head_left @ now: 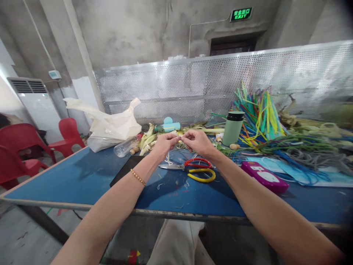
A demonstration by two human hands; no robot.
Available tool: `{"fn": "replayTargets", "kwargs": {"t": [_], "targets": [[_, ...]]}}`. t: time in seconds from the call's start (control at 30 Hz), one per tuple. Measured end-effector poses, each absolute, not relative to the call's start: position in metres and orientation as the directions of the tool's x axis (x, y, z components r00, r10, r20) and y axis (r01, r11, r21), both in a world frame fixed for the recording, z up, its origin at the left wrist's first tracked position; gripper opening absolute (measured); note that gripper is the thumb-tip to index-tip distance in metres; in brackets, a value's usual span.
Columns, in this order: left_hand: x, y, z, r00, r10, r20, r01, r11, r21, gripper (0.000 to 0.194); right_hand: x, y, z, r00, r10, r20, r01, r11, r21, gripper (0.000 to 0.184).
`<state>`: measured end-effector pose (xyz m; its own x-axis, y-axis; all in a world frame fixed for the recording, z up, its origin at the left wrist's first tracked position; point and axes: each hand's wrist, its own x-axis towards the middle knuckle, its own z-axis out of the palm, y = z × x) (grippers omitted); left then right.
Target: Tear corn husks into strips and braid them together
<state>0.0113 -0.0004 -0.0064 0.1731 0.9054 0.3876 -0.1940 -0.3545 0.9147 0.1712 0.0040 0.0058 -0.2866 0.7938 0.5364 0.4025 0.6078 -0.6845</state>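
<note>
My left hand [166,143] and my right hand [199,142] meet over the blue table [91,184], their fingertips pinched together around a small pale piece. A thin pale strand [168,157] hangs below the fingers of my left hand. What exactly lies between the fingertips is too small to make out. Just below the hands lie scissors [172,167] with silver blades and a pair of red [198,162] and yellow handles. Dry corn husks [148,140] and bits of plant fibre are scattered behind and beside both hands.
A white plastic bag [113,125] and a clear bottle [124,148] stand left. A dark flat tablet-like thing [121,173] lies under my left forearm. Rightward are a green tumbler [233,129], colourful strips [264,114], a purple box [263,176] and tangled cords [298,147]. Perforated metal panels [176,88] rise behind.
</note>
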Motion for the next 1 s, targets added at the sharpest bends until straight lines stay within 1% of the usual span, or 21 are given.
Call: {"fn": "replayTargets", "kwargs": {"t": [0.17,0.3,0.37,0.43,0.5,0.6,0.67,0.73,0.83,1.0], "targets": [[0.0126,-0.0023,-0.0058,0.108,0.909,0.403,-0.133,-0.389,0.912,0.023,0.1705,0.0035,0.0057,-0.299,0.763,0.573,0.453,0.641,-0.619,0.021],[0.0124,-0.0003,-0.0066,0.104,0.907,0.408,-0.153,-0.391,0.908,0.021,0.1718,0.0049,0.005,-0.28,0.773,0.57,0.422,0.632,-0.65,0.025],[0.0123,0.0007,-0.0067,0.145,0.901,0.408,-0.165,-0.385,0.908,0.018,0.1724,0.0051,0.0049,-0.274,0.799,0.535,0.368,0.601,-0.709,0.03],[0.0127,0.0006,-0.0064,0.195,0.895,0.4,-0.181,-0.368,0.912,0.015,0.1723,0.005,0.0049,-0.264,0.833,0.486,0.275,0.548,-0.79,0.034],[0.0134,-0.0004,-0.0057,0.231,0.891,0.391,-0.207,-0.348,0.914,0.013,0.1714,0.005,0.0047,-0.246,0.854,0.459,0.155,0.502,-0.851,0.032],[0.0149,-0.0026,-0.0041,0.26,0.893,0.368,-0.264,-0.301,0.916,0.01,0.1697,0.0053,0.0043,-0.206,0.861,0.465,0.008,0.477,-0.879,0.027],[0.0157,-0.004,-0.003,0.259,0.899,0.353,-0.307,-0.27,0.913,0.013,0.1688,0.0053,0.0042,-0.188,0.859,0.476,-0.039,0.477,-0.878,0.026],[0.0164,-0.0051,-0.0023,0.247,0.907,0.341,-0.324,-0.254,0.911,0.019,0.1682,0.0047,0.0042,-0.189,0.851,0.49,-0.055,0.489,-0.871,0.025],[0.0165,-0.0061,-0.0024,0.222,0.909,0.354,-0.294,-0.283,0.913,0.027,0.1674,0.0035,0.004,-0.213,0.842,0.496,-0.047,0.499,-0.865,0.024],[0.0154,-0.0063,-0.0032,0.224,0.912,0.344,-0.283,-0.277,0.918,0.023,0.1664,0.0037,0.0016,-0.217,0.83,0.514,-0.032,0.521,-0.853,0.022]]}}
